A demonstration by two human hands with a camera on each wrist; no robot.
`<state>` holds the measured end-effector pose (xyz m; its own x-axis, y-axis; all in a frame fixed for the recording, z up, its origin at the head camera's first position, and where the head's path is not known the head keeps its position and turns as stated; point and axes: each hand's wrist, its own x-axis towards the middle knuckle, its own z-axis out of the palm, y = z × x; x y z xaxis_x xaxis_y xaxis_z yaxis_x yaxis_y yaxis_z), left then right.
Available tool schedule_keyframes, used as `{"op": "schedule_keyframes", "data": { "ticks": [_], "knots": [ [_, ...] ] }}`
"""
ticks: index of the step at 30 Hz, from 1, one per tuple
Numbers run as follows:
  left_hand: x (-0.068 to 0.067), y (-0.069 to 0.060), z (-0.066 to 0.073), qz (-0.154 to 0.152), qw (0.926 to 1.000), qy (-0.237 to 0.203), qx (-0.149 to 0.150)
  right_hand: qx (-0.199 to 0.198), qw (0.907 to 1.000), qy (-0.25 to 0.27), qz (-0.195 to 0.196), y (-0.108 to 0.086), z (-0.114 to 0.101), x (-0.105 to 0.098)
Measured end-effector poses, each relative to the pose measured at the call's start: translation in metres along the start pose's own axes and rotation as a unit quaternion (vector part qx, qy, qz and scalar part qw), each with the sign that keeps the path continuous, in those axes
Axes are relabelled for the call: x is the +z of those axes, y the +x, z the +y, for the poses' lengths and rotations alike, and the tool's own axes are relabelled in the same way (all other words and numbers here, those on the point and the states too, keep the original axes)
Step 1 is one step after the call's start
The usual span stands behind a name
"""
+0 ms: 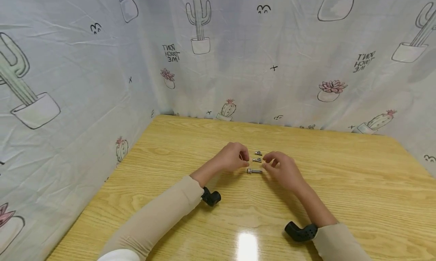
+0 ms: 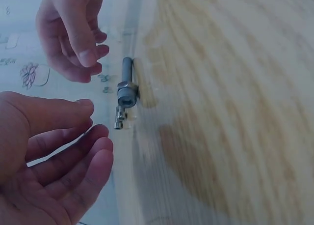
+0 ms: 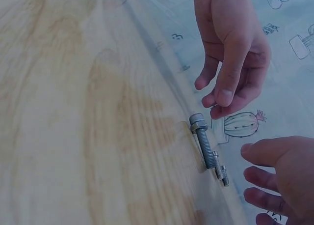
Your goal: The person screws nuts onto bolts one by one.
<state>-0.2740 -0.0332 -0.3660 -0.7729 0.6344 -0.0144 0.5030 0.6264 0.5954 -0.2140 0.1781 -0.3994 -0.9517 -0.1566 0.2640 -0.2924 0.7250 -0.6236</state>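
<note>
Three metal bolts lie on the wooden table in a column between the hands. The largest bolt (image 1: 254,171), with a nut near its head (image 2: 127,95), is nearest the body; a smaller bolt (image 1: 257,160) and another small one (image 1: 258,153) lie beyond it. The left hand (image 1: 233,157) hovers just left of the bolts, fingers loosely bent and holding nothing. On their right is the right hand (image 1: 283,170), its thumb and fingers apart, also holding nothing. In the right wrist view the large bolt (image 3: 202,140) and the small ones touch neither hand.
A wooden table (image 1: 190,139) spreads around the hands. Behind it and at the left hangs a pale curtain (image 1: 238,75) printed with cacti. Black devices are strapped at the left wrist (image 1: 211,197) and the right wrist (image 1: 301,232). Light reflects off the table's near part.
</note>
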Motion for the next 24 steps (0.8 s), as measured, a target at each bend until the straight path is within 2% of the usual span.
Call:
{"op": "schedule_keyframes", "data": {
  "ticks": [6, 11, 19, 24],
  "knots": [
    [-0.003, 0.007, -0.004, 0.001, 0.9998, -0.020, 0.004, 0.008, 0.9990, 0.031, 0.030, 0.002, 0.004, -0.001],
    [-0.003, 0.013, -0.008, -0.001, 0.9999, -0.016, -0.002, 0.019, 0.9981, 0.046, 0.037, 0.004, 0.008, -0.001],
    [0.001, 0.025, -0.009, -0.018, 0.9998, 0.013, 0.001, 0.019, 0.9974, 0.051, 0.047, 0.007, 0.008, -0.001],
    [0.003, 0.030, -0.007, -0.022, 0.9991, 0.036, -0.005, 0.011, 0.9962, 0.055, 0.067, 0.009, 0.007, -0.001]
  ]
}}
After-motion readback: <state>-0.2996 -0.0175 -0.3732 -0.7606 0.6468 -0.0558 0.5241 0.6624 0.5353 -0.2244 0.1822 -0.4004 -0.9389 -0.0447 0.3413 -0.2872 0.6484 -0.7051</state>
